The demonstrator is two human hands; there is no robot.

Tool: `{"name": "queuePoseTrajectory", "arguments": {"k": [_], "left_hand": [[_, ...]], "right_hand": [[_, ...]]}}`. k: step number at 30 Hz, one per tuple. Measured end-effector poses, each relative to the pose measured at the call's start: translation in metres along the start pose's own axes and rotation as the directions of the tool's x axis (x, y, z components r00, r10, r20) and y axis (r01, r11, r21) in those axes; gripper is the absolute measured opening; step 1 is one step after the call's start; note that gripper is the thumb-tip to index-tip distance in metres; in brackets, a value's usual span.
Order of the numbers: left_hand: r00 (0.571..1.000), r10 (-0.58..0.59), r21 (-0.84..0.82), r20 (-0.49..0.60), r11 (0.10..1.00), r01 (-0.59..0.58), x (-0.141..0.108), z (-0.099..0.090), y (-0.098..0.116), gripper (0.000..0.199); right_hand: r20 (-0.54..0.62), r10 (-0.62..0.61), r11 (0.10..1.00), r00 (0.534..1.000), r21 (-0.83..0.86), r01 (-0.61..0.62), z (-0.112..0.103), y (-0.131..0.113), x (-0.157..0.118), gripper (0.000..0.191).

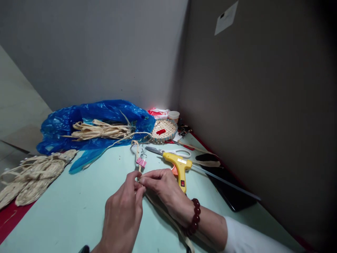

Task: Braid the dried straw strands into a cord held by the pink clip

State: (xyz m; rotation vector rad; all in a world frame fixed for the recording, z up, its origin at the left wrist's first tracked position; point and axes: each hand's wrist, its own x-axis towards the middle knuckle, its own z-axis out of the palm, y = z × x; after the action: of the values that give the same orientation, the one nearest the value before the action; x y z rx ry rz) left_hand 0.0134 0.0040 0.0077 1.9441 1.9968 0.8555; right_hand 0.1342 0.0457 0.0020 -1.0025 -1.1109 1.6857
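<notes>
A pale, flat straw strip (pixel 172 221) runs from the near edge of the table up under my hands. Fingertips of my left hand (pixel 122 207) pinch it just below a pink binder clip (pixel 141 162). From the other side my right hand (pixel 167 191), with dark red beads at the wrist, pinches the same spot. The fingers hide the exact point of contact. Beyond the clip, the strip continues to a small hook-like holder (pixel 134 149). Close to my right hand lies a yellow hot glue gun (pixel 179 163) with a long glue stick in its back.
White-handled scissors (pixel 181 153) lie behind the glue gun. A black phone-like slab (pixel 231 189) is at right. A straw bundle (pixel 101 130) rests on a blue plastic bag (pixel 58 128). Woven straw sandals (pixel 44 175) sit at left; a shallow basket (pixel 170 129) and cup (pixel 173 115) stand behind.
</notes>
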Motion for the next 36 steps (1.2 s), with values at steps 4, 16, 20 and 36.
{"name": "queuePoseTrajectory", "arguments": {"k": [4,16,20,36], "left_hand": [[0.996,0.084,-0.023,0.025,0.996,-0.083,-0.005,0.003,0.000,0.028],[0.931,-0.205,-0.630,0.301,0.690,0.356,0.020,-0.006,-0.010,0.026],[0.831,-0.050,-0.710,0.554,0.491,0.504,0.025,0.002,-0.009,0.026],[0.885,-0.093,-0.661,0.457,0.630,0.408,0.026,-0.010,-0.007,0.016]], "right_hand": [[0.013,0.008,0.999,1.000,0.044,-0.009,-0.004,0.003,0.001,0.016],[0.001,0.070,0.995,0.998,-0.076,-0.070,-0.011,-0.016,-0.004,0.017],[0.019,0.053,0.986,0.998,-0.158,-0.049,-0.012,-0.011,-0.004,0.019],[0.118,-0.178,0.752,0.977,-0.624,0.212,-0.020,-0.009,-0.003,0.020]]}}
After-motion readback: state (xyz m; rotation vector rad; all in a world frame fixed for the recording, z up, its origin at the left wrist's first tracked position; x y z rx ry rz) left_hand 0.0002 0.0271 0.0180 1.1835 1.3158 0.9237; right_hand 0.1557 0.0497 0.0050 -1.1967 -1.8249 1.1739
